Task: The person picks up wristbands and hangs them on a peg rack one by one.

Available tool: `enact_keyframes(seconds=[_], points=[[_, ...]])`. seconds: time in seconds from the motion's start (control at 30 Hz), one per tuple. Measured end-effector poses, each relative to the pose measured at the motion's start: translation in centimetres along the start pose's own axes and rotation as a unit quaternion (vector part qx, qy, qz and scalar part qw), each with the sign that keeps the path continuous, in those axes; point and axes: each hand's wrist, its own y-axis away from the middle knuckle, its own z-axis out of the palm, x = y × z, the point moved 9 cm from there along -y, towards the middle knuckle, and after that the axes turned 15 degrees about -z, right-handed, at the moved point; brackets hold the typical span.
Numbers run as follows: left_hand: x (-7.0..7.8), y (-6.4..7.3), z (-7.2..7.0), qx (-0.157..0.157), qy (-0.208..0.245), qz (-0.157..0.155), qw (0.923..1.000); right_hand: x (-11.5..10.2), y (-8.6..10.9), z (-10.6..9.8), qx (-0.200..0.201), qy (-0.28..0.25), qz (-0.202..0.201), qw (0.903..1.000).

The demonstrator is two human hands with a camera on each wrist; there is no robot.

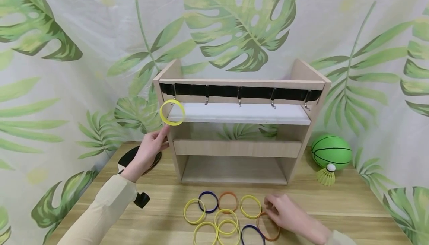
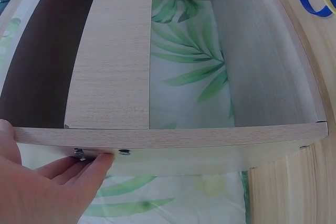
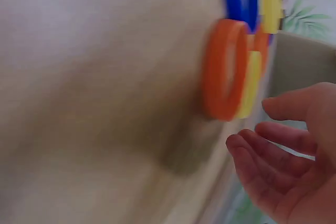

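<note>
My left hand point(image 1: 152, 146) holds the left side panel of a wooden shelf point(image 1: 238, 149). The left wrist view has its thumb at the panel's front edge point(image 2: 173, 137) and its fingers on the outer face. Just above that hand, a yellow ring point(image 1: 172, 124) hangs at the leftmost hook. Over the table's right part, my right hand point(image 1: 285, 211) has loosely bent fingers with nothing between them. It overlaps an orange ring point(image 1: 276, 235) in the head view; the right wrist view shows fingertips apart from that orange ring point(image 3: 212, 72).
Several yellow, blue and orange rings lie on the wooden table point(image 1: 157, 219) before the shelf, including a yellow ring point(image 1: 242, 207). Hooks line a black strip point(image 1: 222, 90). A green ball point(image 1: 330, 150) and shuttlecock point(image 1: 326, 178) stand right; a black paddle point(image 1: 129, 158) lies left.
</note>
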Motion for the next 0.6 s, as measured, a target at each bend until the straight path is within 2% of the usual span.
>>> enact_keyframes(seconds=[0.17,0.5,0.6], points=[[0.1,0.1,-0.1,0.001,0.006,-0.006,1.0,0.8,1.3,1.0,-0.015,-0.007,0.003,0.9999],[0.0,0.0,-0.1,0.006,0.009,-0.003,0.9999,1.0,1.5,1.5,-0.047,-0.035,0.028,0.9979],[-0.1,0.0,-0.2,0.005,0.009,-0.008,0.9999,0.4,1.1,0.8,-0.028,-0.046,0.01,0.9985]])
